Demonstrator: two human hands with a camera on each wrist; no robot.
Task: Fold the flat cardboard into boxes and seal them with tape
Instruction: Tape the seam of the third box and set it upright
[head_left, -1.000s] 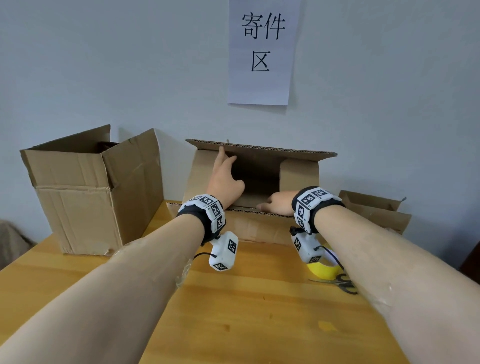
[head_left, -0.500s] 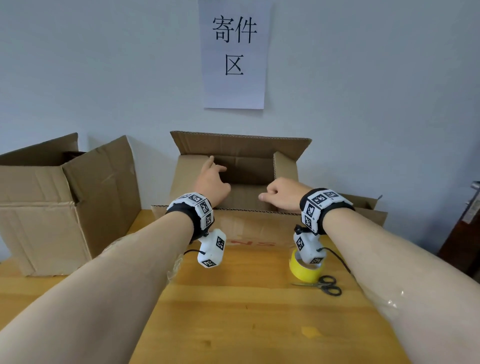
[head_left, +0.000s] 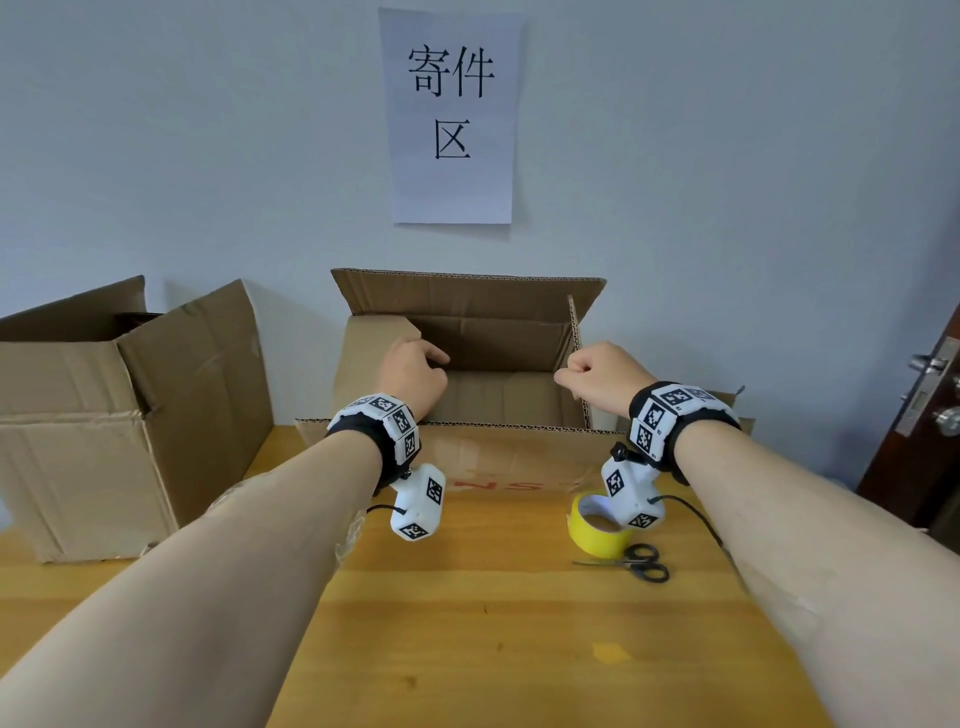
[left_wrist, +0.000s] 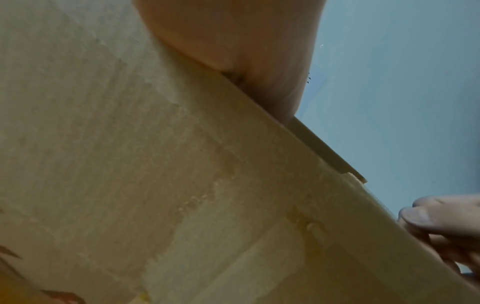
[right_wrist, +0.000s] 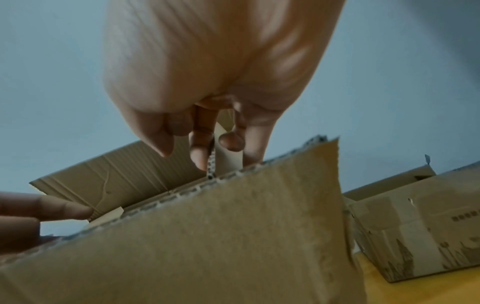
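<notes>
Head view showed the open brown corrugated cardboard box (head_left: 467, 332) on the yellow wooden table (head_left: 493, 623). Left hand (head_left: 413, 371), fingers loosely bent, pressed its smooth left flap (head_left: 369, 353); right hand (head_left: 602, 376) pinched the upright right flap's (head_left: 576, 343) fluted edge.

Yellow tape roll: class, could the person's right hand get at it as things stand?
Probably yes. The yellow tape roll stands on the table beside the scissors, uncovered, below the right hand, which must first release its grip on the box flap.

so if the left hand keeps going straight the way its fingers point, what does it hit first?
Probably the brown cardboard box's upright right side flap. The left hand points rightward across the open top, and the right hand pinches that flap. Depth is unclear, so it could meet the right hand instead.
</notes>
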